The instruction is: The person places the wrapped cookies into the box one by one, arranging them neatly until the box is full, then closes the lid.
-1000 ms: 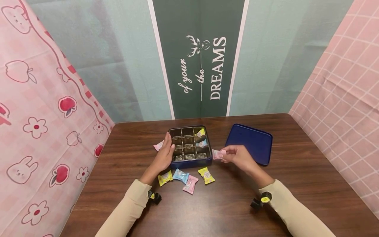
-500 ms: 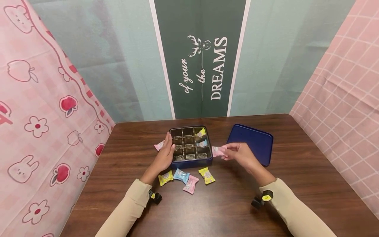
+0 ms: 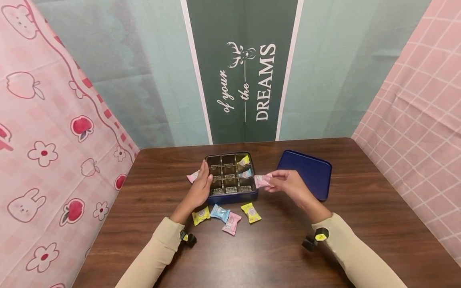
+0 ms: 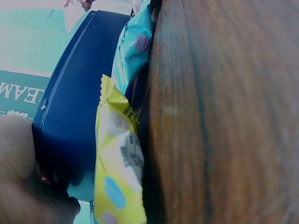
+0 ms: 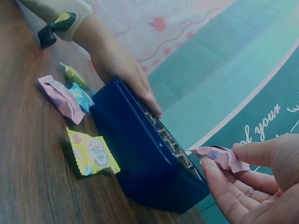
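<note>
A dark blue tin [image 3: 234, 198] with a nine-compartment black insert sits mid-table. Its right column holds a yellow wrapped candy [image 3: 243, 161] at the back and a blue one [image 3: 245, 173] in the middle compartment; the front one has none. My left hand [image 3: 199, 188] rests along the tin's left side, fingers straight. Between thumb and fingers, my right hand [image 3: 289, 187] pinches a pink wrapped candy [image 3: 262, 181] by one end, right at the tin's right rim. In the right wrist view this pink candy [image 5: 219, 157] is just above the rim.
In front of the tin lie a yellow candy [image 3: 201, 216], a blue candy [image 3: 220, 213], a pink candy [image 3: 232, 224] and another yellow candy [image 3: 251, 213]. One more pink candy [image 3: 193, 176] is partly behind the left hand. The blue lid [image 3: 309, 172] lies at the right.
My right hand has carried the pink candy slightly left and up to the tin's right rim. The left hand has stayed against the tin.
</note>
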The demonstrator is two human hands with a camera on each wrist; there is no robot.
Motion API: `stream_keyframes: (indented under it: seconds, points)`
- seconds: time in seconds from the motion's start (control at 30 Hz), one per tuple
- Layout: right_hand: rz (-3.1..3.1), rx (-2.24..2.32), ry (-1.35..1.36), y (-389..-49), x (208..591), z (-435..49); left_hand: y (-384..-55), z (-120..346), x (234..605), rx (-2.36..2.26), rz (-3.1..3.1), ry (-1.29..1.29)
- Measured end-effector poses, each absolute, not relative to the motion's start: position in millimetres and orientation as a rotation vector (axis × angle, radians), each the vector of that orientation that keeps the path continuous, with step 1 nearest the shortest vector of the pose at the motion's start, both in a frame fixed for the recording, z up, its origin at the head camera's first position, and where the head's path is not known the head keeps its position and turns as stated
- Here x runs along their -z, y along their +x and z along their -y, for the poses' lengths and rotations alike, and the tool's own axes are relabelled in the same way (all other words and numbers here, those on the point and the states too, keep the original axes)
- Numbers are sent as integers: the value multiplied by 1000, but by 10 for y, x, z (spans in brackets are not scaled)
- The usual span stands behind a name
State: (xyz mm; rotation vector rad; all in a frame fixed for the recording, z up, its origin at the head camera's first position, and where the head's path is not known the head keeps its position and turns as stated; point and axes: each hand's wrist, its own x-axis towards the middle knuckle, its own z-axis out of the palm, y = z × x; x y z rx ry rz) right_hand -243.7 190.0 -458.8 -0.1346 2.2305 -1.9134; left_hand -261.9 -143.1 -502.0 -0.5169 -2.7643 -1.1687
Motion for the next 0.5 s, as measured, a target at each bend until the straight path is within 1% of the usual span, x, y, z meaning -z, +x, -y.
stream_keyframes:
  seconds: [0.5]
  points:
    - [-2181, 1907, -122, -2469, 4558, -1688, -2620, 1435, 5021, 1171, 2759, -518]
